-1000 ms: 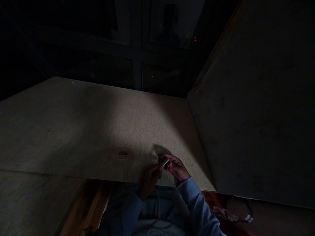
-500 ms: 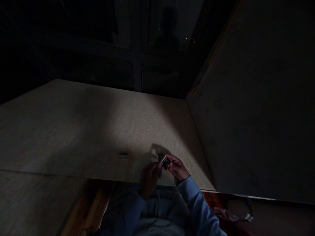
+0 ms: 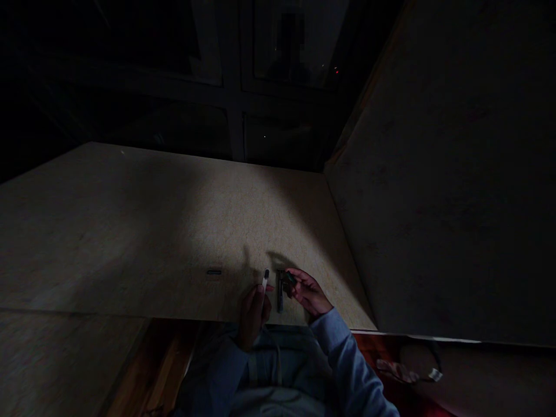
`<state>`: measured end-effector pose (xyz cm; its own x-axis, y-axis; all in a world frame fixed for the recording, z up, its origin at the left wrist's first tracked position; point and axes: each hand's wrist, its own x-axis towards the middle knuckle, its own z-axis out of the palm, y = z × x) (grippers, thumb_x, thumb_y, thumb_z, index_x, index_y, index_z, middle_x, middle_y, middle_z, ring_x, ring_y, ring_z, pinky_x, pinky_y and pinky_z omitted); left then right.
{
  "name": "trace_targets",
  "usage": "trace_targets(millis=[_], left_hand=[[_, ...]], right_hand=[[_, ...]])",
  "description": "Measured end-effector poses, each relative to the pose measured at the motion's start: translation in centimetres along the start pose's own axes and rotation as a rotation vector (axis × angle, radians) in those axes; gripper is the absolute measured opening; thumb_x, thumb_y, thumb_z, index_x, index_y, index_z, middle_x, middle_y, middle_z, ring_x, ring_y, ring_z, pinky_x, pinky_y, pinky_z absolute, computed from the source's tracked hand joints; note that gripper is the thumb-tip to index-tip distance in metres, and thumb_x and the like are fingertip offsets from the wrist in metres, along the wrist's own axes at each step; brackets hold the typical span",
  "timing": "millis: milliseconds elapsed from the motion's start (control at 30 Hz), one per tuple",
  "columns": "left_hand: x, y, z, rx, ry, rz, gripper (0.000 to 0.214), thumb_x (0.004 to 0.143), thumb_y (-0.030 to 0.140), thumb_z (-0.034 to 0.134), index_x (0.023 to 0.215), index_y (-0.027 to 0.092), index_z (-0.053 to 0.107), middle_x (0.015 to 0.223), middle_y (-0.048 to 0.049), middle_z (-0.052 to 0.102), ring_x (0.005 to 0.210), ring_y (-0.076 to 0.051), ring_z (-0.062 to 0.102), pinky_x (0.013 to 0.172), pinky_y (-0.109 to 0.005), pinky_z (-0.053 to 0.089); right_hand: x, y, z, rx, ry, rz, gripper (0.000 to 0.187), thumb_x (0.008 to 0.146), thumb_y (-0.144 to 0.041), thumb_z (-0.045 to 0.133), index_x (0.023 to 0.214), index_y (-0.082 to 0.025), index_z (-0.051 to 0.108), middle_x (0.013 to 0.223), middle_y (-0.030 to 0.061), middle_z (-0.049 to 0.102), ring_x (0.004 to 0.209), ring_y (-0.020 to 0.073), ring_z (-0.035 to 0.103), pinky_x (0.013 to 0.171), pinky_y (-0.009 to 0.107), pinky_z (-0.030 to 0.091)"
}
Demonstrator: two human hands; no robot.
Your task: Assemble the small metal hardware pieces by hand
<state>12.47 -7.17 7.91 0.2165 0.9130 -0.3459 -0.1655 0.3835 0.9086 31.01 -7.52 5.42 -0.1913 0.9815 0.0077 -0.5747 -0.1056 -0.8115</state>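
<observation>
My left hand (image 3: 254, 310) is closed around a thin white stick with a dark tip (image 3: 264, 280), held upright above the table. My right hand (image 3: 309, 292) pinches a small dark green piece (image 3: 290, 278), whose kind the dim light hides. Between the hands, close to the right fingers, lies a dark T-shaped tool (image 3: 280, 295) that looks like a razor, its handle pointing toward me. Further left, a short dark bar (image 3: 214, 272) rests on the table.
The pale table (image 3: 234, 214) has its front edge against my body. A tall panel (image 3: 443, 174) stands along its right side. Dark window panes (image 3: 286, 136) lie behind. Below on the right, a strap with a white tag (image 3: 435, 375) shows.
My left hand has drawn the white stick left, away from my right hand, and turned it more upright. The T-shaped tool is now more exposed. The view has shifted slightly.
</observation>
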Motion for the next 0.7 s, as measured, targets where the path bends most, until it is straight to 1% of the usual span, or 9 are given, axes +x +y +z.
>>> trace_targets(millis=[133,267,333,433,600,700], left_hand=[[-0.11,0.08,-0.02,0.049,-0.034,0.008,0.083,0.069,0.091,0.049,0.092,0.011,0.049,0.048,0.0053,0.036,0.039,-0.007,0.028,0.037,-0.02,0.02],[0.14,-0.16,-0.14,0.074,-0.024,0.098,0.076,0.079,0.085,0.046,0.094,0.01,0.051,0.05,0.0044,0.037,0.04,-0.007,0.031,0.039,-0.02,0.023],[0.25,-0.21,-0.22,0.084,-0.012,0.126,0.075,0.082,0.083,0.044,0.095,0.01,0.051,0.05,0.004,0.039,0.04,-0.007,0.031,0.039,-0.02,0.024],[0.3,-0.13,-0.29,0.102,-0.014,0.124,0.076,0.081,0.083,0.044,0.097,0.009,0.052,0.05,0.0039,0.039,0.04,-0.008,0.032,0.039,-0.021,0.024],[0.29,0.23,-0.19,0.079,-0.009,0.061,0.085,0.072,0.088,0.049,0.103,0.009,0.052,0.055,0.0038,0.042,0.042,-0.008,0.034,0.038,-0.021,0.027],[0.56,0.44,-0.17,0.036,-0.01,0.063,0.085,0.071,0.085,0.054,0.109,0.008,0.052,0.055,0.0042,0.043,0.043,-0.009,0.036,0.039,-0.021,0.029]], right_hand=[[0.13,-0.19,0.23,0.031,0.012,0.01,0.042,0.082,-0.025,0.076,0.124,-0.027,0.069,0.099,0.0063,0.058,0.078,0.0083,0.056,0.067,0.019,0.045],[0.14,-0.48,0.53,0.082,0.063,0.044,0.043,0.08,-0.021,0.077,0.123,-0.026,0.069,0.097,0.0059,0.058,0.08,0.0087,0.057,0.066,0.018,0.046],[0.14,-0.59,0.64,0.1,0.08,0.051,0.045,0.078,-0.019,0.079,0.122,-0.026,0.069,0.097,0.0056,0.059,0.08,0.0091,0.057,0.066,0.018,0.047],[0.07,-0.69,0.7,0.106,0.089,0.04,0.046,0.076,-0.021,0.08,0.121,-0.025,0.07,0.094,0.0057,0.061,0.079,0.01,0.059,0.066,0.019,0.047],[-0.46,-0.71,0.59,0.107,0.105,0.023,0.042,0.078,-0.025,0.08,0.119,-0.023,0.071,0.087,0.0064,0.065,0.071,0.0096,0.061,0.067,0.02,0.049],[-0.73,-0.68,0.52,0.117,0.121,0.014,0.042,0.076,-0.026,0.081,0.117,-0.022,0.072,0.086,0.0067,0.066,0.07,0.0094,0.061,0.068,0.021,0.05]])
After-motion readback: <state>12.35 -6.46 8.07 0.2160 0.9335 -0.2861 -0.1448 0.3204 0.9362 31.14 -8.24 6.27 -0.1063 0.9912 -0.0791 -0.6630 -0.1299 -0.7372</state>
